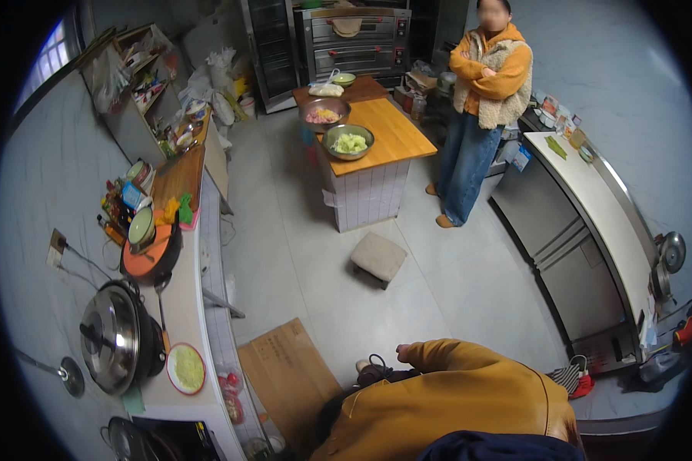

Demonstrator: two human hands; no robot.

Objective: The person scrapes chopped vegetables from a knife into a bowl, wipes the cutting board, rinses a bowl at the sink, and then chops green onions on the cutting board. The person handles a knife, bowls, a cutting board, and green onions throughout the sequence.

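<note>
Only a small part of my right hand (402,352) shows past the cuff of a mustard-coloured jacket sleeve (461,352). Its fingers are mostly hidden, so I cannot tell whether it holds anything. Near it, a dark looped cord (380,363) stands out above dark clothing and a shoe tip. My left hand is out of view. Ahead on the floor is a low stool with a beige padded seat (379,257). Beyond it, a wood-topped island (395,135) carries a metal bowl of shredded pale-green vegetable (349,143) and a metal bowl of pink minced meat with something yellow (323,115).
A person (484,109) stands with folded arms right of the island. The left counter (179,311) bears a lidded wok (111,337), a ladle (161,294) and a plate of pale-green food (186,369). Flattened cardboard (291,383) lies below. A steel refrigerated counter (559,248) lines the right wall.
</note>
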